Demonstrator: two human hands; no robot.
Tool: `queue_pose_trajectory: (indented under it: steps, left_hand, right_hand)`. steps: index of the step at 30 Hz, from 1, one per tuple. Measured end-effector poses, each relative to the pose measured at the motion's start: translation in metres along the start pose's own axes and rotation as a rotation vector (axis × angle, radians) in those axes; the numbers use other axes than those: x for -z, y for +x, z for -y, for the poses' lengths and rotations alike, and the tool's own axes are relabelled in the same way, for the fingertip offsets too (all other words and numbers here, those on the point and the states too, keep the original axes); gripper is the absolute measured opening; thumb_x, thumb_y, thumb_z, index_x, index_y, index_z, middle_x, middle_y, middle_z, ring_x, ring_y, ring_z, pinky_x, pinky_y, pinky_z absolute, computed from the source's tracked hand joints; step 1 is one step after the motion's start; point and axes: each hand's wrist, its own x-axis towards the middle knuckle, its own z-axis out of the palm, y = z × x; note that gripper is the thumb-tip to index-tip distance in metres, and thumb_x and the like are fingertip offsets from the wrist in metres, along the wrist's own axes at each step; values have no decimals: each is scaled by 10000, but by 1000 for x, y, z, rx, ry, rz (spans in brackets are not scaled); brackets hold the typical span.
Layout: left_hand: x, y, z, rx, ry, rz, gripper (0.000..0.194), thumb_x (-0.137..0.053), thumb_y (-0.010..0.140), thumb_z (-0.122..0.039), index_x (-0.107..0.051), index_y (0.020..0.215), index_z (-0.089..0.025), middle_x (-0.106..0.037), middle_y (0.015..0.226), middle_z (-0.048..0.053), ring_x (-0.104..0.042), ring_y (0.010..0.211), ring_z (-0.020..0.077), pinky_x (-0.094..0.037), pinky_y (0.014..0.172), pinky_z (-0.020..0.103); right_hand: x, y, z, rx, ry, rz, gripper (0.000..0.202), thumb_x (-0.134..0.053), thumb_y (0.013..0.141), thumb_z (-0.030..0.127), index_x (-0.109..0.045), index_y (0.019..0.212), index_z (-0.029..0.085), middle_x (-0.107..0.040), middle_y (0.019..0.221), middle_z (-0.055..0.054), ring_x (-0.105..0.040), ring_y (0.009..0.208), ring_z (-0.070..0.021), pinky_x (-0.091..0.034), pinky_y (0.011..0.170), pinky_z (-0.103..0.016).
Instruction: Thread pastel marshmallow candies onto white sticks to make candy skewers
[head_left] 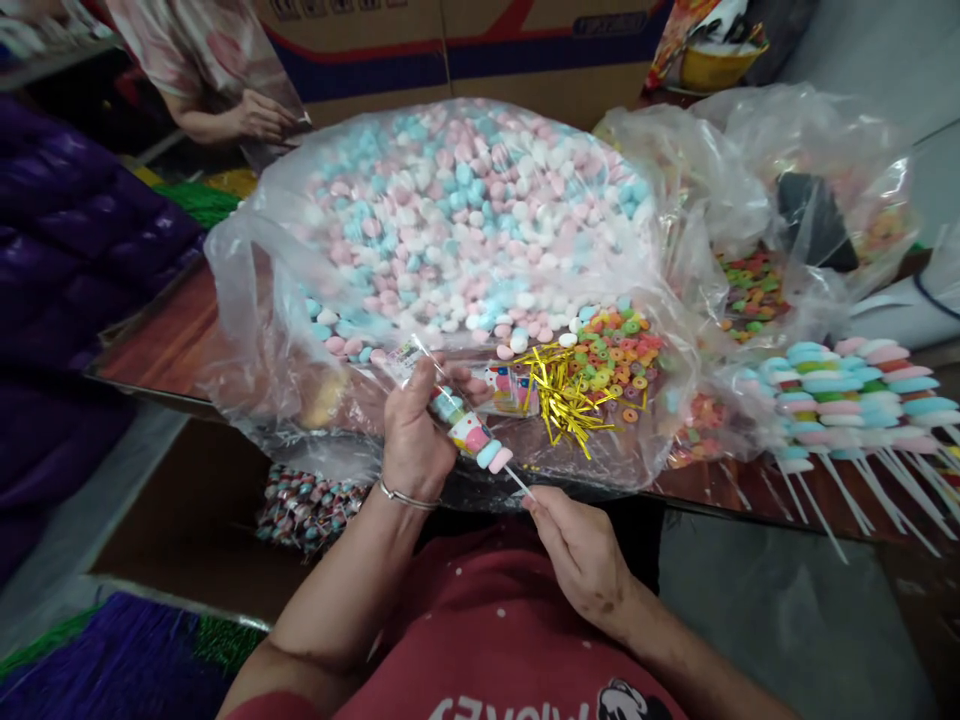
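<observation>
The candy skewer (474, 432) is in midair over the desk's (161, 335) near edge. The left hand (417, 425) pinches its clear wrapper (433, 358); the right hand (577, 555) grips the stick (519, 482). It looks light, its candies soft and easily squashed, the film slippery, so the bare stick offers the firmest hold. Gold twist ties (570, 400) and loose gummy rings (619, 350) crowd the right side.
</observation>
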Motion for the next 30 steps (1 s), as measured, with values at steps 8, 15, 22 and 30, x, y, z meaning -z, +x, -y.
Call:
queue_pose_trajectory:
  steps: [8, 15, 22, 30]
  left_hand:
    - [-12, -2, 9, 96, 2, 55, 374, -859, 651, -391, -579, 755, -166, -478, 507, -93, -454, 378, 47, -419, 394, 182]
    - [-10, -10, 24, 182, -57, 116, 358, -844, 691, -379, -585, 796, -156, -464, 529, -90, -402, 372, 19, -304, 347, 144]
    - [-2, 6, 14, 137, -9, -20, 316, -812, 713, -373, -591, 759, -152, -584, 587, -42, -601, 520, 100, -504, 525, 218]
    - [1, 16, -3, 144, -90, -101, 257, -695, 842, -268, -541, 674, -149, -439, 488, -81, -460, 410, 53, -439, 457, 182]
  right_hand:
    - [-16, 14, -5, 267, -334, -257, 213, -413, 924, 79, -566, 811, 175, -518, 531, 32, -470, 490, -119, -359, 559, -250]
    - [-23, 22, 4, -46, 184, -39, 247, -344, 988, 198, -540, 837, 188, -472, 558, 52, -468, 500, -98, -361, 506, -215]
    - [-15, 25, 0, 125, -82, -181, 225, -411, 951, 144, -573, 799, 178, -524, 568, 39, -476, 512, -94, -340, 539, -249]
    - [-8, 21, -15, 397, -518, -348, 210, -518, 902, 58, -615, 1087, 70, -625, 614, -6, -536, 558, -129, -345, 591, -322]
